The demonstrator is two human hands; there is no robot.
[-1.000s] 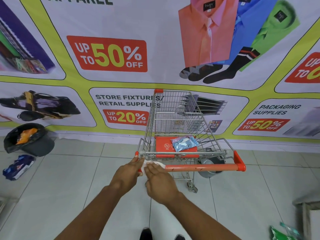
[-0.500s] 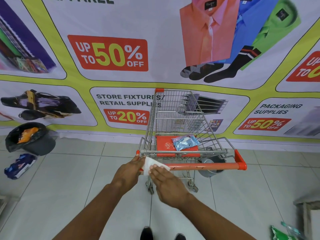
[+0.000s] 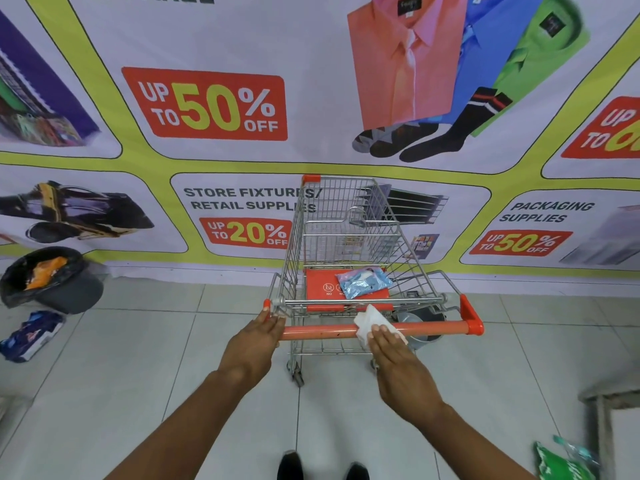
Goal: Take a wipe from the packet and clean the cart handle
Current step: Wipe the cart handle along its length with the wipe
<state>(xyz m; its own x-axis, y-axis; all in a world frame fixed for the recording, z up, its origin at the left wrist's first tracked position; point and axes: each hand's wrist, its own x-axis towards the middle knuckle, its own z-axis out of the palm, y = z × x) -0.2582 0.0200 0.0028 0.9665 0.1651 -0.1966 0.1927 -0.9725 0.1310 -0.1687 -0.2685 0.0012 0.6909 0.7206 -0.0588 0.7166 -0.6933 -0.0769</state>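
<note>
Wipe on cart handle, mid-bar.
Right hand (image 3: 398, 362) presses the wipe (image 3: 372, 323) flat onto the handle (image 3: 433, 328), fingers extended, not clenched. Left hand (image 3: 254, 344) grips the handle's left end, fingers curled over it. Packet (image 3: 363, 285) lies on the cart (image 3: 339, 237) seat flap, just beyond the handle.

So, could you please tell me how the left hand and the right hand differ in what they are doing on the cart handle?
The left hand grips the bare left end of the cart handle, while the right hand lies flat near the middle. The right hand presses a white wipe onto the bar; the left hand holds nothing else. Both are bare and touch the same orange bar.
</note>
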